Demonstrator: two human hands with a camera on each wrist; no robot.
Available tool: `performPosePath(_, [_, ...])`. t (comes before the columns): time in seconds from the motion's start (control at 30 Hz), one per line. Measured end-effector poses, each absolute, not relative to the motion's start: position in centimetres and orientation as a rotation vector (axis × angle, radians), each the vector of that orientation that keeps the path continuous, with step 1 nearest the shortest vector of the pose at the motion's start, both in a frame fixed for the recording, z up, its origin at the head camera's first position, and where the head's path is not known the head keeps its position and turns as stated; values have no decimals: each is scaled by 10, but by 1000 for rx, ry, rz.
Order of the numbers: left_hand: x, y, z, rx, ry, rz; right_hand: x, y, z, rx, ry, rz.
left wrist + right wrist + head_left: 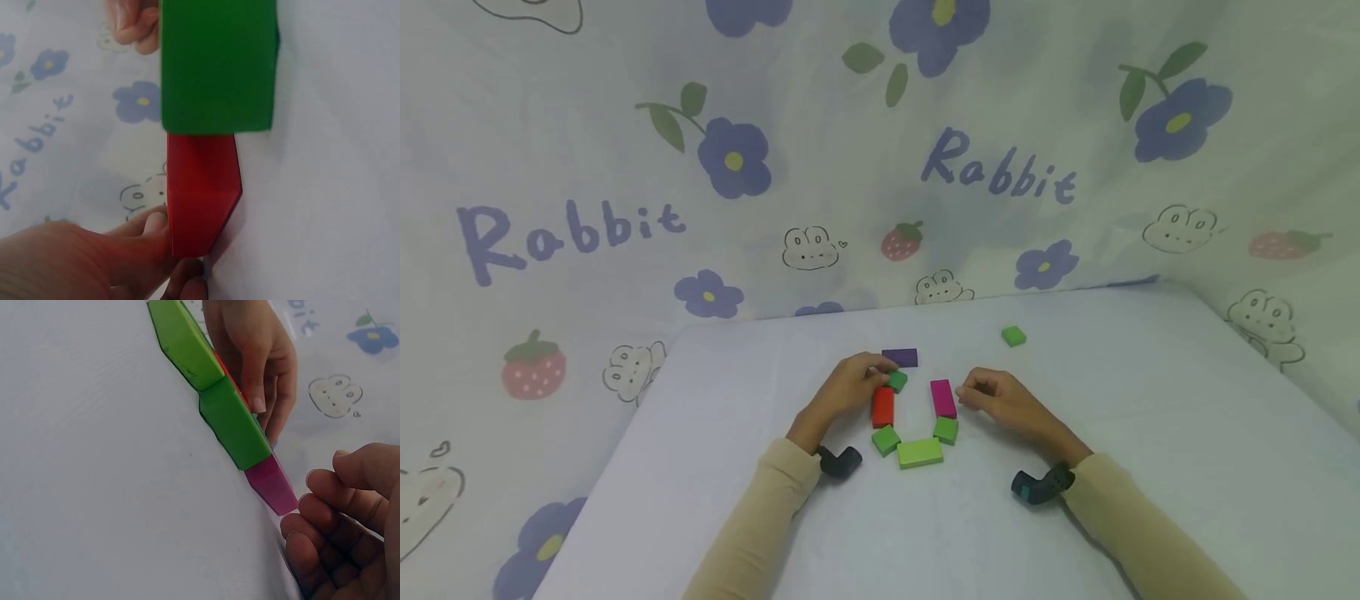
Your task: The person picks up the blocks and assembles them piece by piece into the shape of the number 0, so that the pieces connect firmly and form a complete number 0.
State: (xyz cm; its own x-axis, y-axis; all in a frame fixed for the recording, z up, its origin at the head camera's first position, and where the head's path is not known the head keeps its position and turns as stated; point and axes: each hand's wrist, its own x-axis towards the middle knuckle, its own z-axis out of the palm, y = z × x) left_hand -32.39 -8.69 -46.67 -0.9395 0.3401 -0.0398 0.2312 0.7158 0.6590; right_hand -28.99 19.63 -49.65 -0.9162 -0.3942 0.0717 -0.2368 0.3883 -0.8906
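Note:
My left hand pinches a small dark green block between thumb and fingertips, at the far end of the red block. Just beyond its fingertips lies a purple block. In the left wrist view, the red block and a nearer green block hide part of that grip. My right hand, its fingers loosely bent and holding nothing, is beside the magenta block. In the right wrist view, the fingertips are close to the magenta block; contact is unclear.
A yellow-green block forms the near side of a curved row, with light green blocks at its ends. One more light green block lies apart at the back right. A printed curtain hangs behind the white table.

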Motion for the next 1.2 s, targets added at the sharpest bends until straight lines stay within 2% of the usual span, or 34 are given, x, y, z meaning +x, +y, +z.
performPosePath(1.2, [-325,-87,-475,440,2811,1060,-285,194,-495,-584,2541,-1518])
